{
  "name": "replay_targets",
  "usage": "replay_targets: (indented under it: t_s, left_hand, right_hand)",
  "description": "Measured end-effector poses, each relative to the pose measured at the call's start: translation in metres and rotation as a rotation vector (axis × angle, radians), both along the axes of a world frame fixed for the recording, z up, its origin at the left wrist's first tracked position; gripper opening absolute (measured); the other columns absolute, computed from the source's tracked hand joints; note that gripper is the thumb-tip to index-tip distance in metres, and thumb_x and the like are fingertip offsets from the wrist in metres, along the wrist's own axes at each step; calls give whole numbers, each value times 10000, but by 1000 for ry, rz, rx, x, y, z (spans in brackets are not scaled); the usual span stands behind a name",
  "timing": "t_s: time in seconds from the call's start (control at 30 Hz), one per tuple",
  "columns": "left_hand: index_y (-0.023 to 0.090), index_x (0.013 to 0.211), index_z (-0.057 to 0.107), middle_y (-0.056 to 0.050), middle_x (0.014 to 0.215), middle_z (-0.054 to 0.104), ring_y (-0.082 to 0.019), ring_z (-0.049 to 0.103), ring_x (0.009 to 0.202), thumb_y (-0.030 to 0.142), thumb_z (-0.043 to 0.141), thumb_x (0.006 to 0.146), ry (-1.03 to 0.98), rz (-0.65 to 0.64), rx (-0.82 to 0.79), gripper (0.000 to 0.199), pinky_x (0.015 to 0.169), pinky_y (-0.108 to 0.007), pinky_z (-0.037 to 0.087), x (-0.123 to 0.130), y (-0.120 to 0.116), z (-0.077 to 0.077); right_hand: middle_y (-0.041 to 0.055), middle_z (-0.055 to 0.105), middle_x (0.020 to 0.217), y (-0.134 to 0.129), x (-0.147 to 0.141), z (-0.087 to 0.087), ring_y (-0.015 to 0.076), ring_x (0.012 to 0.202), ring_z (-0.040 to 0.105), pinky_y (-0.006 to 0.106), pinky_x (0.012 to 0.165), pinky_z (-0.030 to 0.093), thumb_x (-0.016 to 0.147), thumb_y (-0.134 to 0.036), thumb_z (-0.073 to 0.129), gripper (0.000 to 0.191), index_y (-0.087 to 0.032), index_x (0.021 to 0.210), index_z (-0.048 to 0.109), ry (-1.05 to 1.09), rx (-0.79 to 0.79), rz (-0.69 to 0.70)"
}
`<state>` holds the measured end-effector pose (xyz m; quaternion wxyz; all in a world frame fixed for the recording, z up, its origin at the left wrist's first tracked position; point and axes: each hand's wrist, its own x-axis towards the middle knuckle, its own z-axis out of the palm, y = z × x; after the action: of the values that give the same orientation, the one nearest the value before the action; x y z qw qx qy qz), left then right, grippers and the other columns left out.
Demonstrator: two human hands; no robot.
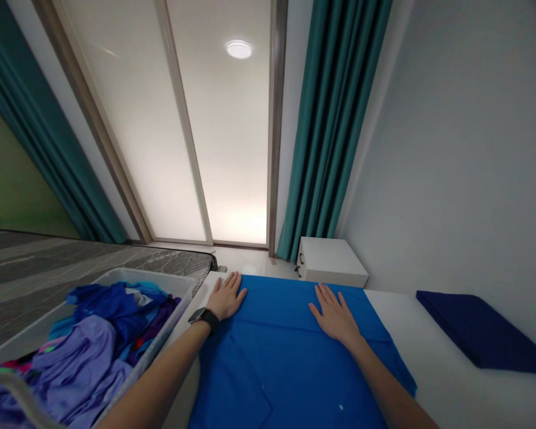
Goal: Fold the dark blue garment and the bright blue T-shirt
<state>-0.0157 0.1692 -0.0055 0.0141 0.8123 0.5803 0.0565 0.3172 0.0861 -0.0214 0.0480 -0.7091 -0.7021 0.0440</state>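
Observation:
A blue cloth garment (290,363) lies spread out on a white table (390,307), with crease lines and a pocket-like seam at its lower left. My left hand (226,297), with a dark watch on the wrist, rests flat at the cloth's far left corner, fingers stretched out. On the far right part of the cloth lies my right hand (335,313), palm down and fingers extended. Neither hand grips anything. The near end of the garment runs out of view at the bottom.
Left of the table, a white basket (192,285) holds crumpled blue, purple and multicoloured clothes. A folded navy cloth (482,330) lies at the table's right. Beyond stand a white drawer cabinet (333,259), teal curtains (335,119) and frosted sliding doors (232,149). A grey-patterned mattress (93,256) is behind the basket.

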Motion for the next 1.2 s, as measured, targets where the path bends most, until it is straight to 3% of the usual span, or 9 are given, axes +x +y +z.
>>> replay_targets:
  t_s: [0.13,0.23,0.47,0.6,0.77,1.0,1.2]
  left_hand:
    - [187,1482,347,-102,1553,312,-242,226,1457,460,297,972,21,5,39,581,1178,-514,101,2,-1,1]
    - [156,1473,367,-122,1551,305,-254,227,1456,446,313,969,17,-1,50,584,1180,-514,105,17,-6,5]
    - [199,1499,326,-89,1552,318,-245,260,1446,506,301,973,-115,-329,67,609,1174,-475,202,108,-51,-2]
    - [222,1490,349,-81,1546,333,-244,279,1439,477,305,977,-142,-377,94,575,1175,-484,208,141,-69,-8]
    - [205,1476,375,-80,1543,341,-237,281,1438,471,296,980,-122,-357,97,568,1179,-476,209,140,-71,-4]
    - [209,1464,394,-72,1530,375,-235,315,1423,449,305,981,-132,-359,103,547,1179,-453,228,137,-70,-3]
    - [196,1443,433,-85,1515,396,-248,345,1408,435,341,973,-123,-365,124,535,1171,-467,249,138,-66,-6]
  right_hand:
    - [78,166,1595,0,-1,1,214,1474,89,473,1185,7,956,-573,167,736,-113,1528,209,-13,-9,-3]
    - [64,154,1597,0,-1,4,209,1474,90,471,1185,5,957,-568,174,731,-114,1530,200,-17,-19,-11]
    - [59,145,1598,-2,-4,12,205,1475,85,467,1186,23,964,-539,175,708,-116,1531,200,4,-15,-17]
    - [77,163,1593,-4,-2,15,207,1472,107,458,1186,49,973,-483,181,675,-98,1527,212,16,-28,-21]
    - [99,224,1580,-21,20,19,224,1466,145,464,1187,45,979,-459,187,651,-104,1522,244,15,5,-6]
    - [101,376,1520,-52,91,13,205,1398,321,386,1171,198,952,-325,253,566,-119,1461,387,101,153,-4]
    - [141,665,1125,-70,130,7,226,1079,593,356,983,441,917,-249,225,511,-116,1241,597,305,374,-169]
